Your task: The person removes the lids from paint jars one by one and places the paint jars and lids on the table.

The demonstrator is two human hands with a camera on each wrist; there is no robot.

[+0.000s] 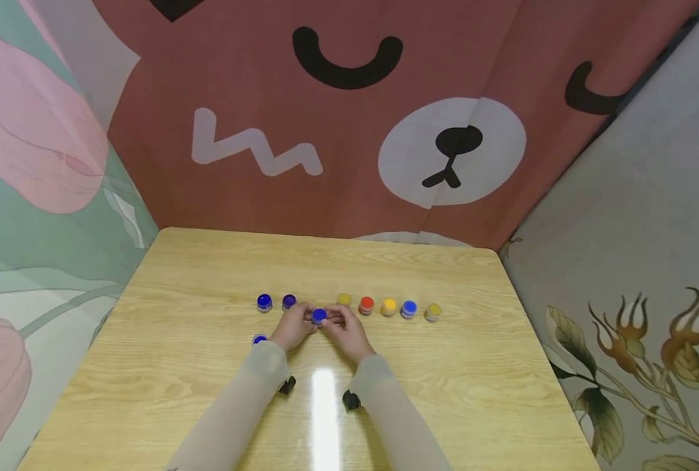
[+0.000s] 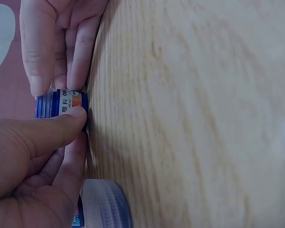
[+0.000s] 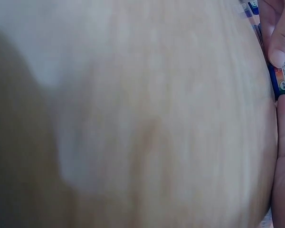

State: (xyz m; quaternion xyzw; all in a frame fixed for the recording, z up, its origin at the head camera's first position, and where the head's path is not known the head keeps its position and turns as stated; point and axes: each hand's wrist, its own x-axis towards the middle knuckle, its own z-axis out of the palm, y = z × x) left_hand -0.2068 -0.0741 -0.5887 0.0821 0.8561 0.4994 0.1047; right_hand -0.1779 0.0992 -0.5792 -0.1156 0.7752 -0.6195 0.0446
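Observation:
A small blue-lidded paint jar (image 1: 319,316) stands upright on the wooden table between the two hands. My left hand (image 1: 292,329) grips it from the left; in the left wrist view the thumb presses on the label of the jar (image 2: 66,102). From the right, my right hand (image 1: 350,337) holds the same jar, with a fingertip at the edge of the lid in the left wrist view. Part of the jar's label (image 3: 283,78) shows between the fingers in the right wrist view. The far side of the jar is hidden.
Blue-lidded jar (image 1: 263,302) and dark purple-blue jar (image 1: 289,301) stand to the left; another blue-lidded jar (image 1: 259,339) is partly hidden by the left sleeve. Rightward runs a row with a red jar (image 1: 366,305), an orange-yellow jar (image 1: 389,307) and others. A printed curtain (image 1: 255,209) hangs behind the table.

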